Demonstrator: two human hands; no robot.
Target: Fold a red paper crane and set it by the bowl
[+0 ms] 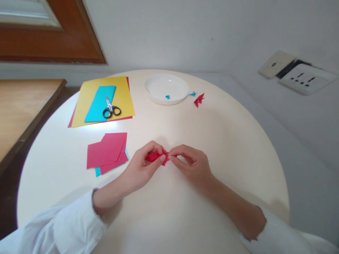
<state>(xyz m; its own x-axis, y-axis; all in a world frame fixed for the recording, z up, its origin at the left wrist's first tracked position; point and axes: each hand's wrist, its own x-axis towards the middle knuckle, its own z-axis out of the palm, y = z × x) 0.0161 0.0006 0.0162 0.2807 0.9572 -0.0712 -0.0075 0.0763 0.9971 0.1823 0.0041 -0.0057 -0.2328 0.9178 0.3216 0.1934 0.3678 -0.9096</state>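
A small folded red paper is held between my two hands over the middle of the table. My left hand is closed round its left part, thumb and fingers pinching it. At its right end my right hand pinches the paper between thumb and forefinger. The fingertips hide part of the folds, so its full shape is unclear. Left of my left hand lie red paper pieces with blue paper showing underneath.
Black-handled scissors rest on folded blue paper atop yellow sheets. A white dish holds a blue paper scrap. Beside it are blue and red folded paper figures. All stand on a round table.
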